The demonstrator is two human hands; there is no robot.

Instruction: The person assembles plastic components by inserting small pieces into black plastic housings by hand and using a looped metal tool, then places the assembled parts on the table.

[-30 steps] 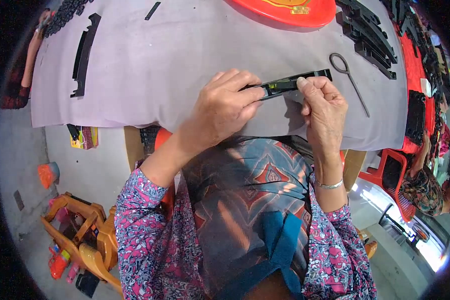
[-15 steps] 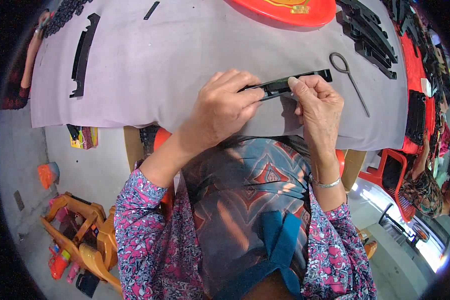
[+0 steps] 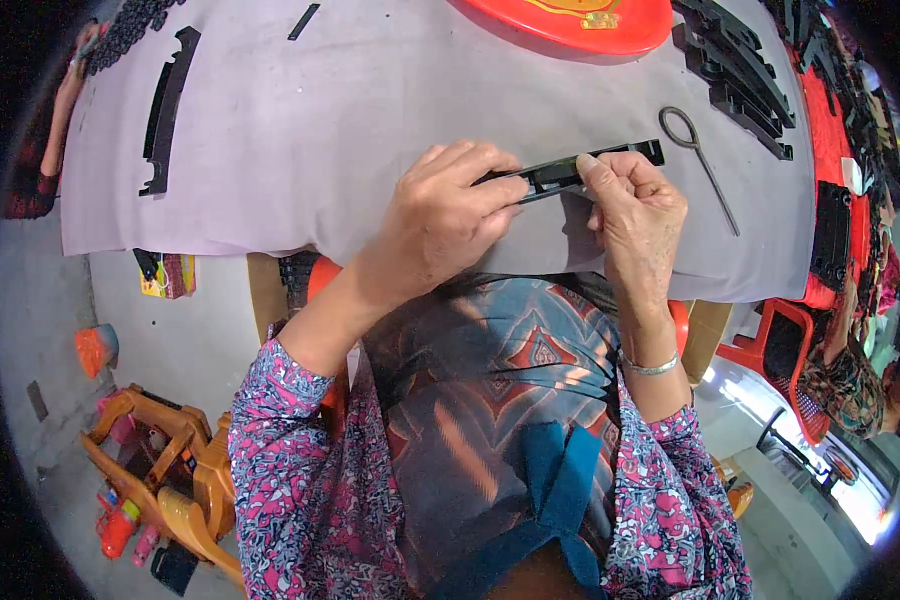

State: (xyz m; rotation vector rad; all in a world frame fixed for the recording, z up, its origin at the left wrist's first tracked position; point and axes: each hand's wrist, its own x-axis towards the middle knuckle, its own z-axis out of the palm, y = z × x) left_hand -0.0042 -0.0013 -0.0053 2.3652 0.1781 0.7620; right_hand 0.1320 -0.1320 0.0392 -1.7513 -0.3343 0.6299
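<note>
Between my two hands is a long, narrow black plastic part [image 3: 555,177], tilted up toward the right just above the cloth. My left hand [image 3: 455,205] grips its left end, which the fingers mostly hide. With the thumb pressed on top and the fingers curled beneath, my right hand [image 3: 635,195] pinches it right of the middle. The part's far right end sticks out past those fingers. Right of my right hand lies a metal rod with a looped end [image 3: 705,172], touching neither hand.
A similar black part [image 3: 168,112] and a short black strip [image 3: 304,21] lie on the pale cloth [image 3: 270,170]. A red tray [image 3: 570,30] stands at the far edge. More black parts [image 3: 735,75] are piled at far right. Other people sit at both sides, beside a red chair [image 3: 770,345].
</note>
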